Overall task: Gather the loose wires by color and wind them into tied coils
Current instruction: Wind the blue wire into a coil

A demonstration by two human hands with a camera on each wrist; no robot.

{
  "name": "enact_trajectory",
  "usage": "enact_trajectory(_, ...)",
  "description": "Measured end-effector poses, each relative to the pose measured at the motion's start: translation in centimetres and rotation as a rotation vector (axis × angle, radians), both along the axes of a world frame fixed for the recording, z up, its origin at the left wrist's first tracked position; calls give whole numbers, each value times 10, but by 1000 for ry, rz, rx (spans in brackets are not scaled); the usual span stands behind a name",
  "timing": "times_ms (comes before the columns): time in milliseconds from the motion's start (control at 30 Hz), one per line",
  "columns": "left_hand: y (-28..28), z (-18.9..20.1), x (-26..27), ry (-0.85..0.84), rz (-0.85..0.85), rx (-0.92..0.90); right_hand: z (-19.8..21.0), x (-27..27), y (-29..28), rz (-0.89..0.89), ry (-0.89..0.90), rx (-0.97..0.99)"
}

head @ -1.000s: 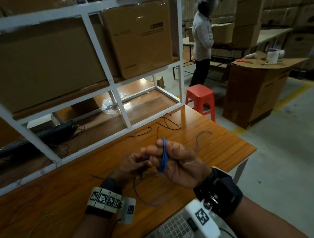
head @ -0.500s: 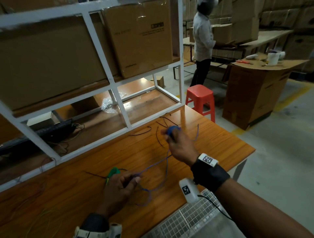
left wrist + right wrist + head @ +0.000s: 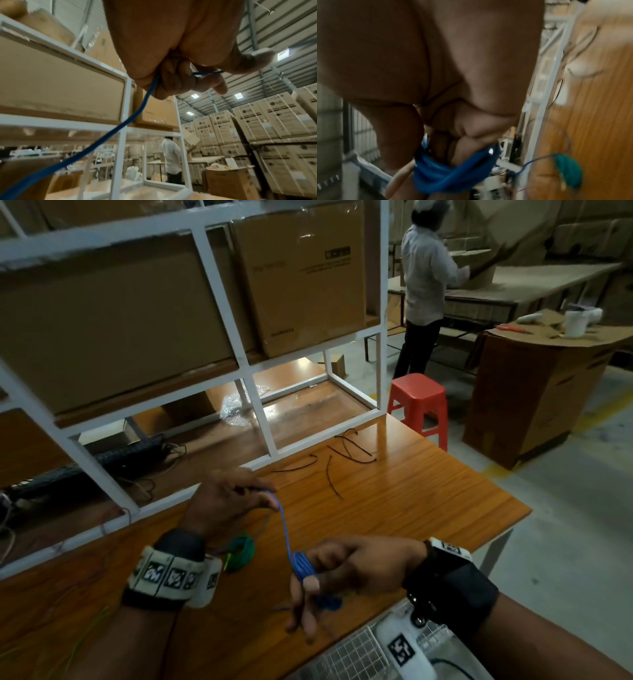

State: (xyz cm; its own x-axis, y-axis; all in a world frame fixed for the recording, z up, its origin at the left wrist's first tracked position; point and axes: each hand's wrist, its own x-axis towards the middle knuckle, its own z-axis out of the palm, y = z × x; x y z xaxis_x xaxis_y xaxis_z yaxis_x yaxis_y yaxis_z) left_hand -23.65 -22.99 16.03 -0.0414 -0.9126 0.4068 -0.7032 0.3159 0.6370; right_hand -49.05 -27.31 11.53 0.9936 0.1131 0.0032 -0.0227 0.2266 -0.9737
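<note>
Winding blue wire (image 3: 286, 537) | hands (image 3: 226, 501) above table (image 3: 445, 508) near front edge

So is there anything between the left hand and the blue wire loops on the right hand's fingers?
Nothing visible. The blue wire runs free in the air from the left hand down to the loops on the right hand. The green coil lies on the table below, beside this line.

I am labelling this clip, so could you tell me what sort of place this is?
Most likely a warehouse: stacked cardboard boxes rise toward a metal roof, and a wooden workbench stands on the concrete floor.
</note>
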Motion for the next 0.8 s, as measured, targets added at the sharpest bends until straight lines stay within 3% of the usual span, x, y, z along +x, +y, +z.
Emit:
enact_trajectory(100,-11,-21,-18,237,-116,-2,23,5,-1,-18,-235,345)
enact_trajectory(200,-12,-48,-42,476,-185,141,46,8,-7,-255,-406,648)
enact_trajectory(400,11,-91,-86,381,51,187,54,8,-44,-892,-485,792)
enact_trajectory(467,19,-103,-80,318,148,183,38,12,-56,-1104,-399,530)
enact_trajectory(600,34,-108,-59,161,247,113,-9,16,-71,-1548,161,-508)
enact_trajectory(667,40,-102,-51,-5,236,121,-32,12,-72,-1474,237,-739)
enact_trajectory(800,48,-67,-32,-178,282,139,-69,9,-62,-1011,290,-1070)
